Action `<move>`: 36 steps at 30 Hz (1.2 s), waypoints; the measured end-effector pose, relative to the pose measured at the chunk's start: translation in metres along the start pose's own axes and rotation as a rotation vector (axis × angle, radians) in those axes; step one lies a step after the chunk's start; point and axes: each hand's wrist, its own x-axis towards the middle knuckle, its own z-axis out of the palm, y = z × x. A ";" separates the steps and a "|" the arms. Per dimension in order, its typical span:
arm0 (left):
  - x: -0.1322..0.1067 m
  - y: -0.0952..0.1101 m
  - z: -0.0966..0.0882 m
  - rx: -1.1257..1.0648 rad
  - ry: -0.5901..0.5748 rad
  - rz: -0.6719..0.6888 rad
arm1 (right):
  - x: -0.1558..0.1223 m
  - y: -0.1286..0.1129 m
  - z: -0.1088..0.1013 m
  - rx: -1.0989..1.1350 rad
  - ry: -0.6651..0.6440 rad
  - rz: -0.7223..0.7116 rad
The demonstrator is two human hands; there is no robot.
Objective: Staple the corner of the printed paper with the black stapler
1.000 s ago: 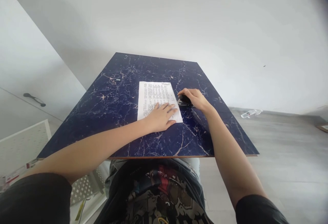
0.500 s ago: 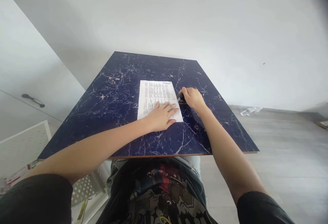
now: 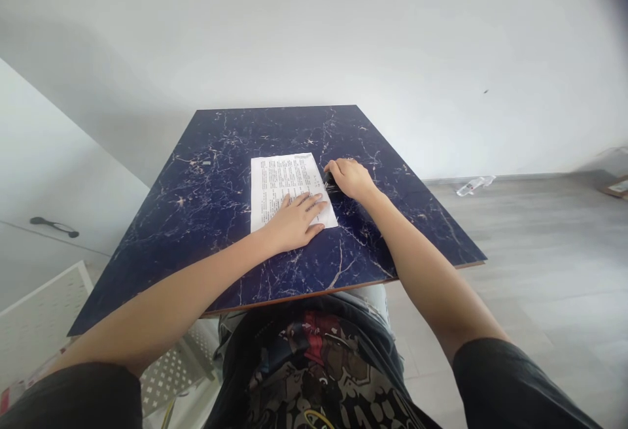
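The person's left hand (image 3: 294, 222) lies open and spread flat on the printed sheet (image 3: 275, 184) beneath it, the right hand (image 3: 350, 179) curled around a partly hidden black stapler-like tool (image 3: 332, 185) at the sheet's edge.

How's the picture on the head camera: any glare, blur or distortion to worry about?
Head view: soft light, no harsh glare on the tabletop, wall greyer at left; head view: print on the paper too small and soft to read, black object under the right hand too dark for detail; head view: top right corner darkened, sleeves seemingly stretched by the wide lens.
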 end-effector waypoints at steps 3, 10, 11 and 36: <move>0.000 -0.001 0.001 -0.001 0.008 0.008 | -0.001 -0.002 -0.001 -0.033 -0.011 0.000; 0.000 -0.001 0.003 -0.014 0.017 0.009 | -0.002 -0.009 -0.004 -0.131 -0.046 0.029; 0.000 -0.001 0.003 -0.016 0.013 0.006 | -0.002 -0.009 -0.004 -0.138 -0.046 0.028; -0.001 0.000 0.004 -0.045 0.022 -0.009 | -0.013 -0.024 0.002 -0.422 -0.027 -0.085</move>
